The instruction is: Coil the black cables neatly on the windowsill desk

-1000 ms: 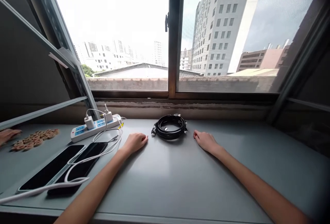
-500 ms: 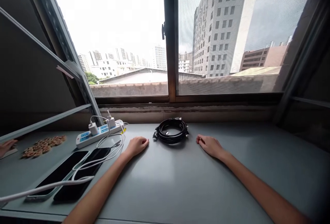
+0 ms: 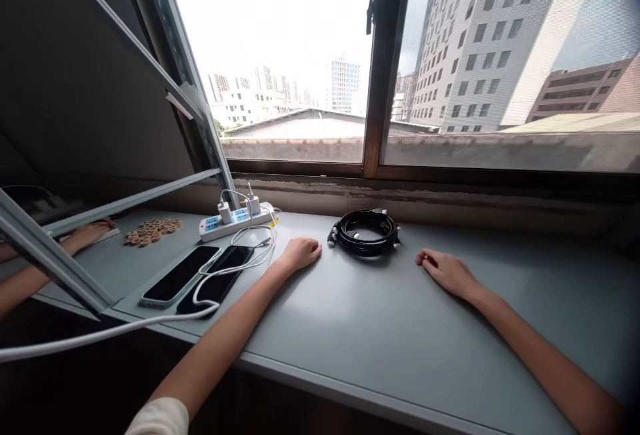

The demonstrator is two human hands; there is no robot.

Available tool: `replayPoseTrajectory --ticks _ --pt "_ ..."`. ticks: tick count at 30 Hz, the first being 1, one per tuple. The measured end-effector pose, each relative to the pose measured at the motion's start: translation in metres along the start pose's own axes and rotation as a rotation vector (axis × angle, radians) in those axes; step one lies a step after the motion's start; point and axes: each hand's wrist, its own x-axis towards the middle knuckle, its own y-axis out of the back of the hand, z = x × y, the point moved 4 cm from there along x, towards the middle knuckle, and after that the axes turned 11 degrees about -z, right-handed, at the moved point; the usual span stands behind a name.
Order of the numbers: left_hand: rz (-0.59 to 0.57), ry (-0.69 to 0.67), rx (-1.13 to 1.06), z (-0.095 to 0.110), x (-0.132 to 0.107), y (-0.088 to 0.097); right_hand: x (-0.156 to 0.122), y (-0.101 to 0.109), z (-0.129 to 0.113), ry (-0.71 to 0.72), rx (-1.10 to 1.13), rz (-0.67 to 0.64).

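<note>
A coil of black cables (image 3: 367, 246) with pale-tipped connectors lies on the grey tabletop (image 3: 360, 328), between my two hands and apart from both. My left hand (image 3: 301, 253) rests on the table just left of the coil, its fingers curled into a loose fist with nothing seen in them. To the right of the coil, my right hand (image 3: 447, 271) lies on its side, fingers curled and thumb near the fingertips. No object shows in its grip.
Left of my left arm lie two dark-screened phones (image 3: 183, 276) (image 3: 220, 281) with a white charging cable (image 3: 200, 298) across them. Behind stands a power strip (image 3: 235, 218) with plugged chargers. Beyond the metal frame (image 3: 150, 198) are wooden pieces (image 3: 153, 231) and another person's hand (image 3: 90, 235).
The camera view has turned left and down, so everything appears shifted right and the table's front edge shows. Both my hands and the cable coil keep their places on the table.
</note>
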Motion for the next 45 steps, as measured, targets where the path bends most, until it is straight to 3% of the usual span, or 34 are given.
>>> replayPoseTrajectory --ticks 5,21,24,30,34,38,45 --pt "0.053 0.04 -0.017 0.013 0.0 0.0 -0.002 0.0 0.0 -0.009 -0.007 -0.002" --pt "0.001 -0.12 -0.081 0.02 0.005 -0.011 -0.004 -0.001 0.002 -0.072 -0.003 -0.037" --pt "0.075 -0.109 -0.132 0.021 0.003 -0.007 -0.005 -0.001 0.0 -0.089 0.005 -0.024" --pt "0.351 -0.063 -0.235 0.038 -0.015 0.018 -0.005 -0.001 0.001 -0.096 0.037 -0.032" --pt "0.421 -0.25 -0.239 0.064 -0.024 0.023 -0.004 0.001 0.001 -0.075 0.069 -0.042" --pt "0.407 -0.513 -0.131 0.086 -0.013 0.017 -0.004 0.003 -0.001 -0.053 0.1 -0.029" --pt "0.195 -0.502 0.009 0.106 0.033 0.005 0.0 0.004 -0.001 -0.019 0.141 -0.009"
